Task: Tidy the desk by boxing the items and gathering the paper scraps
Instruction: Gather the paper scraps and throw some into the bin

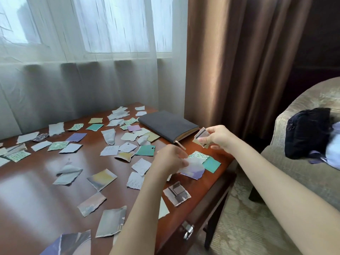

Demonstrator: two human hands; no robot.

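Right hand (219,138) was raised over the counter's (36,181) right edge, with thumb and fingers pinching a small stack of scraps (201,138). Left hand (171,160) was low on the counter, fingers curled onto the left edge of a white-and-lavender scrap (194,169). It read as a pinch, though that hand was motion-blurred.

That scrap lay flat near the right edge, long axis roughly left to right, and it overlapped a green-patterned scrap (199,155) and a teal scrap (211,164).

Key relation: the scrap sat between the two hands, touching the left hand, with the right hand's stack up and to its right. So the left hand was nearer and likely to pass it rightward onto the stack.

Many other scraps were spread across the counter to the left. A grey notebook (168,126) lay closed at the far right corner. No box was in view. Judged early in the gathering.
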